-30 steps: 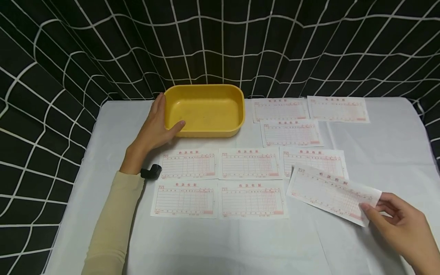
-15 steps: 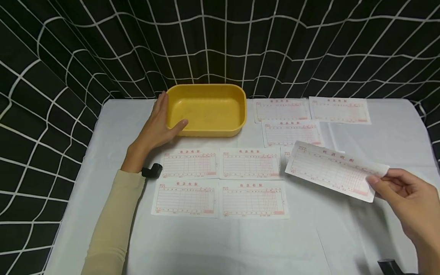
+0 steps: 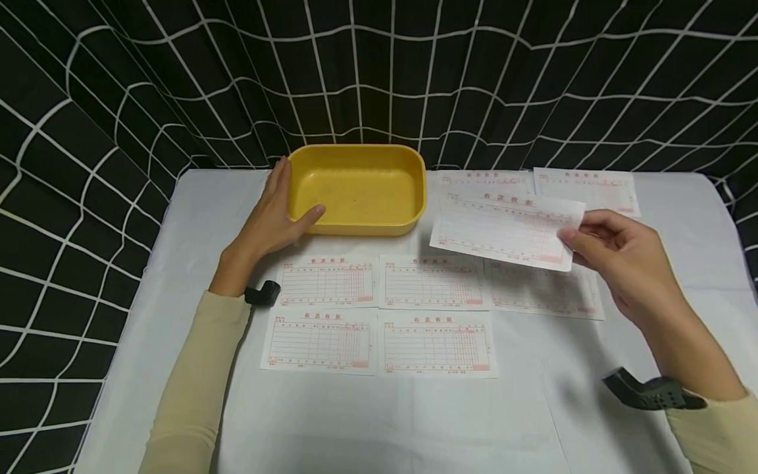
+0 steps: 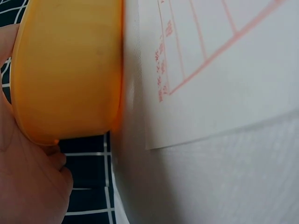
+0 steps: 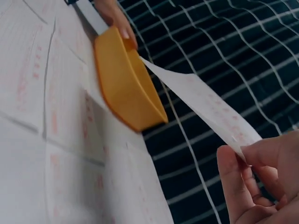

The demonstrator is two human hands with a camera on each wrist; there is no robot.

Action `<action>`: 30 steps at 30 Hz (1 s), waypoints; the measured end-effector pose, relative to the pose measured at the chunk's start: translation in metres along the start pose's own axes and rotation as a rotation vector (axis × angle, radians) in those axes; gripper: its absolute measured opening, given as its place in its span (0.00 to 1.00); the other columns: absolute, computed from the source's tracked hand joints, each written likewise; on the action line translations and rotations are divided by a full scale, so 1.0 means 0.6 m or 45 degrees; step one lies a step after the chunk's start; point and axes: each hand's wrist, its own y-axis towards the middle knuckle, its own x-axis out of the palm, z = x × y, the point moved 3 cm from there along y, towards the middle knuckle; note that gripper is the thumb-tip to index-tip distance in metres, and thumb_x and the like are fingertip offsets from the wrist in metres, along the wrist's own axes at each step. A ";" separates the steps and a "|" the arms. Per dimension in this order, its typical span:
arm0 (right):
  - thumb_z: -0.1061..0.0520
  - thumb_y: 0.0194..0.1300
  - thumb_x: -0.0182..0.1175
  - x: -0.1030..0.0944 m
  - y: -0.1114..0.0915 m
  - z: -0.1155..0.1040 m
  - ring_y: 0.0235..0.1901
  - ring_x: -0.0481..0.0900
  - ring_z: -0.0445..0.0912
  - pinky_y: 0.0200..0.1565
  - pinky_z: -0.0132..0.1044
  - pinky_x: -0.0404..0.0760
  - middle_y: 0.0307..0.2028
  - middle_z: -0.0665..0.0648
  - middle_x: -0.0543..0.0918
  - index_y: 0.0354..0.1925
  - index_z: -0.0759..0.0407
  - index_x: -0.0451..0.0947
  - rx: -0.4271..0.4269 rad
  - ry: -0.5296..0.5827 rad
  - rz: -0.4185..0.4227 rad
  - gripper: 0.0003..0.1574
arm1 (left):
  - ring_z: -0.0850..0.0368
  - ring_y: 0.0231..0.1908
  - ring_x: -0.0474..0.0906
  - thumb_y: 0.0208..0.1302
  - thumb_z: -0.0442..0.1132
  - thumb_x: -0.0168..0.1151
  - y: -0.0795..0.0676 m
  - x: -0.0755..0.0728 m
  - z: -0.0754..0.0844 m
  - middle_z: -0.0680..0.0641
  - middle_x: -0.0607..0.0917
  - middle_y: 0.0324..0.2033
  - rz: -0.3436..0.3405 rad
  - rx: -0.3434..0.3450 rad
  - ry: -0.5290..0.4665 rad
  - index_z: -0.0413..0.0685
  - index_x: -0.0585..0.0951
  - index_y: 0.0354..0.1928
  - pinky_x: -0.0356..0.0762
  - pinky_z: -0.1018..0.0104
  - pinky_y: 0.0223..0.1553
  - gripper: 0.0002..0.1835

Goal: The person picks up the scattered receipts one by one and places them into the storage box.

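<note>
Right fingers (image 3: 601, 218) pinch printed slip (image 3: 503, 230); left fingers (image 3: 277, 179) apparently grip tray (image 3: 362, 230).

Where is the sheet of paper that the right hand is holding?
In the head view, the held sheet is right of centre, just right of the yellow tub and above other sheets, its right end pinched by the right hand.

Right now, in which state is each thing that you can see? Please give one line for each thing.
Tub: upright, open at the top, no slip inside.
Raised slip: in the air, slightly bent.
Other slips: lying flat, some partly hidden.
Left hand: holding the tub's left end.
Right hand: pinching the raised slip's right end.
White cloth: spread out, lightly creased.
Dark backdrop: hanging, wavy.
</note>
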 end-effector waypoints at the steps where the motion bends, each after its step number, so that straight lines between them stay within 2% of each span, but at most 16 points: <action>1: 0.57 0.72 0.68 0.010 0.009 -0.007 0.37 0.85 0.32 0.39 0.23 0.87 0.38 0.38 0.85 0.52 0.53 0.80 0.002 -0.024 -0.015 0.12 | 0.41 0.86 0.45 0.67 0.68 0.61 0.000 0.000 0.000 0.44 0.39 0.87 0.000 0.000 -0.002 0.47 0.38 0.86 0.53 0.37 0.83 0.62; 9: 0.51 0.74 0.67 0.087 0.073 -0.050 0.41 0.84 0.32 0.44 0.24 0.87 0.38 0.36 0.84 0.54 0.60 0.78 0.015 -0.056 -0.119 0.18 | 0.42 0.86 0.43 0.67 0.68 0.61 0.000 0.001 -0.002 0.45 0.39 0.87 0.005 -0.001 0.011 0.47 0.37 0.86 0.52 0.37 0.83 0.62; 17: 0.52 0.74 0.66 0.163 0.125 -0.082 0.43 0.84 0.35 0.46 0.24 0.87 0.44 0.46 0.82 0.58 0.62 0.77 0.032 -0.086 -0.179 0.21 | 0.45 0.87 0.38 0.67 0.69 0.60 0.002 0.002 -0.001 0.47 0.36 0.87 0.006 -0.005 0.023 0.46 0.37 0.86 0.49 0.38 0.84 0.62; 24: 0.58 0.74 0.65 0.227 0.155 -0.113 0.42 0.83 0.39 0.46 0.25 0.87 0.45 0.53 0.80 0.59 0.65 0.79 0.018 -0.058 -0.198 0.19 | 0.45 0.87 0.36 0.68 0.71 0.58 0.002 0.004 -0.003 0.50 0.35 0.87 -0.003 -0.028 0.048 0.48 0.36 0.86 0.47 0.39 0.84 0.62; 30: 0.60 0.74 0.64 0.270 0.169 -0.121 0.41 0.82 0.38 0.45 0.25 0.87 0.43 0.53 0.81 0.59 0.66 0.80 0.001 -0.019 -0.235 0.18 | 0.46 0.87 0.36 0.68 0.71 0.57 0.002 0.005 -0.006 0.48 0.35 0.87 0.004 -0.015 0.063 0.48 0.36 0.86 0.48 0.40 0.84 0.62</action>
